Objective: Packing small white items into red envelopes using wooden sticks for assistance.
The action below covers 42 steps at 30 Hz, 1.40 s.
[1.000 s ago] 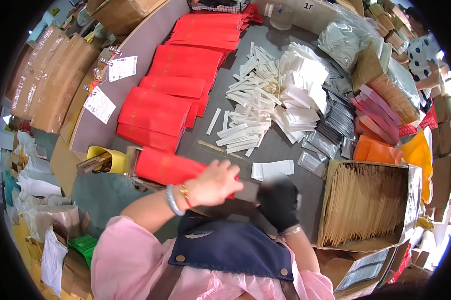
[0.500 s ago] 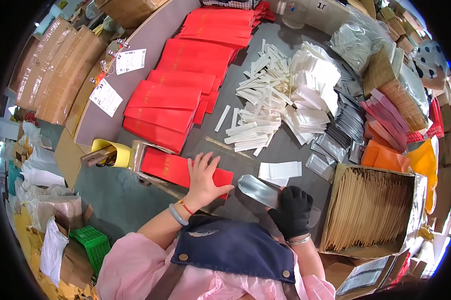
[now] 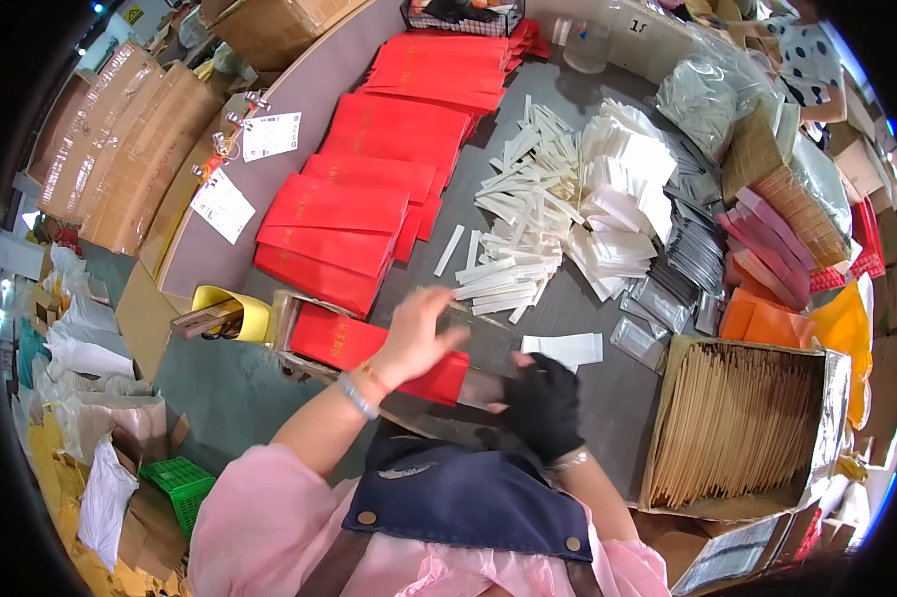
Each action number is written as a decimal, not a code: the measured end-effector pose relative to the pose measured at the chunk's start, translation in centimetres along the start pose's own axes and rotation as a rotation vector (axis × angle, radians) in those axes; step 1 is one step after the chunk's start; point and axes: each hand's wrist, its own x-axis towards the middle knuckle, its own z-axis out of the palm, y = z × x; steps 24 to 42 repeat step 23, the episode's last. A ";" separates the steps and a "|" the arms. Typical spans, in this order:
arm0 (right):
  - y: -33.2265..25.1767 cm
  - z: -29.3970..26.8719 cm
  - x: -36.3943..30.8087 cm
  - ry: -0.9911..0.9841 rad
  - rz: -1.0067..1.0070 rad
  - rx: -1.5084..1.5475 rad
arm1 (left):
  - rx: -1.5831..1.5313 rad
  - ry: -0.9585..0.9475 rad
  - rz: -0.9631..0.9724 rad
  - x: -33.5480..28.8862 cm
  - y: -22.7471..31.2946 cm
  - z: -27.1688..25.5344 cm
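Observation:
A red paper envelope (image 3: 334,338) with gold print lies at the near edge of the table, its left end in a small open cardboard box (image 3: 287,338). Over its right half hovers my bare left hand (image 3: 420,333), thumb and fingers apart and a little blurred. My right hand (image 3: 543,410), in a black glove, is closed around a silvery curved metal scoop (image 3: 483,390), shaped like a shoehorn. The scoop's blade meets the envelope's right end; how far it reaches inside is hidden. Just beyond the glove lies a white paper slip (image 3: 568,348).
Red envelopes (image 3: 334,229) lie in overlapping stacks at the left. White slips (image 3: 513,249) are heaped in the middle, beside dark plastic-wrapped packets (image 3: 692,249). A box of thin wooden sticks (image 3: 737,423) stands at the right. A yellow cup (image 3: 254,316) holds tools.
My right hand has moved left, bringing the metal scoop to the envelope's right end. The left hand has shifted right and up off the envelope. Fewer of the white slips near the glove show.

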 end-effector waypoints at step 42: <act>19.3 -17.8 -19.6 0.336 1.085 -0.540 | 0.091 -0.191 0.235 2.4 9.8 8.9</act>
